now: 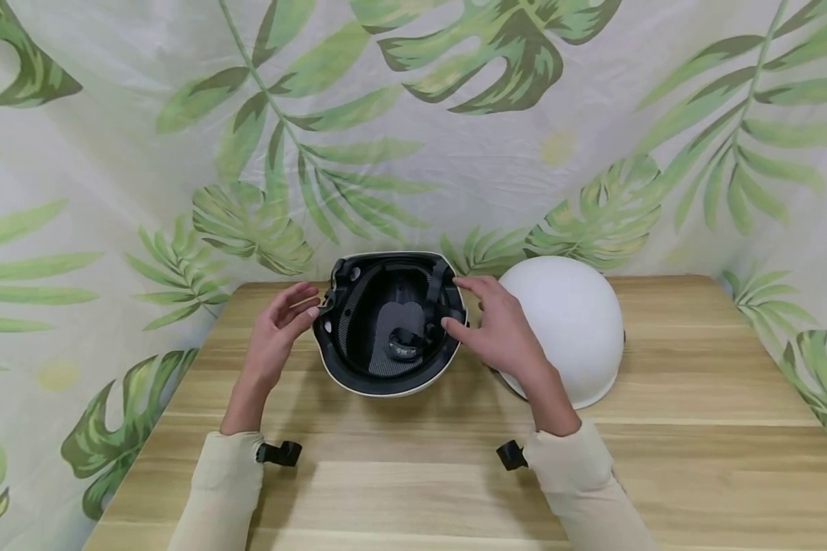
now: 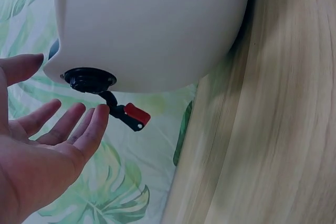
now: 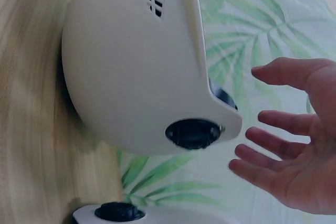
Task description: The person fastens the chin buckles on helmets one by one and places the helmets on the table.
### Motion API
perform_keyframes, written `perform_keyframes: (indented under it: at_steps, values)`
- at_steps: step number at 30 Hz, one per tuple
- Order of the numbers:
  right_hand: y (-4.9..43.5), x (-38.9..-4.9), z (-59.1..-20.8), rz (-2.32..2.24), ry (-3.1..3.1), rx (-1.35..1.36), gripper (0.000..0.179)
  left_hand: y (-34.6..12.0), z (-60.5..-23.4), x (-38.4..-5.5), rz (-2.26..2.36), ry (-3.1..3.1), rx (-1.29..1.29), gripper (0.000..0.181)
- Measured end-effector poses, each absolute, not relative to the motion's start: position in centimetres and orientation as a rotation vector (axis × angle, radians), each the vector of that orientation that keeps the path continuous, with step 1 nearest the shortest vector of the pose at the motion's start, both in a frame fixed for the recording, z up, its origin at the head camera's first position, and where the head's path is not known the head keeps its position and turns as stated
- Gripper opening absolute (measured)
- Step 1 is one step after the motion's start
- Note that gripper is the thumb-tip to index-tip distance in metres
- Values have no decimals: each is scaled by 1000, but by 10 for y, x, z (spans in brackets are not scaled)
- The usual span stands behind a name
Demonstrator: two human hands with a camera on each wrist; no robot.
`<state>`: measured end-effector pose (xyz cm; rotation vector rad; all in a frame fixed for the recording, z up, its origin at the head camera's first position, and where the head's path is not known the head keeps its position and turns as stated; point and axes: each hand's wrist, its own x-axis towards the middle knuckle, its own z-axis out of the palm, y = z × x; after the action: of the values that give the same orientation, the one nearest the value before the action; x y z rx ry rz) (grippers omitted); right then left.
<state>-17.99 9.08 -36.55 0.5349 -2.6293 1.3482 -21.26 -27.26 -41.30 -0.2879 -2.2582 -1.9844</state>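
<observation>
The left hand (image 1: pixel 274 330) and right hand (image 1: pixel 505 327), fingers spread, are flanking an upturned white, black-lined, rounded hard-shell helmet (image 1: pixel 372 329), apparently positioning it; gripping calls for closing inward.

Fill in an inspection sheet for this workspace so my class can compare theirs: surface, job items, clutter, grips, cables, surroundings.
Surface: light wood-grain table.
Job items: white helmet, opening up, black inside; a black strap with a red tab hangs outside, by the left grip.
Clutter: only a second white helmet, dome up, partly behind the right grip.
Left grip: bare hand, fingers relaxed, at the helmet's left edge; contact unclear.
Right grip: bare hand, fingers spread, just off the helmet in the right wrist view.
Cables: nothing seen.
Surroundings: leaf-print cloth behind the table.
</observation>
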Motion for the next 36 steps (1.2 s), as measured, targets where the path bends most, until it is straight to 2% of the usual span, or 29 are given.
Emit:
perform_keyframes:
  at_steps: [9, 15, 36]
  values:
    - [52, -186, -360, 1231, -2591, 807, 53, -278, -419, -216, -1985, -2278, -227, 57]
    - [30, -196, -366, 1198, -2658, 936, 55, -279, -421, -218, -1994, -2290, -202, 59]
    - [43, -208, -422, 1305, -2665, 801, 59, -262, -427, -217, -1998, -2422, -300, 55]
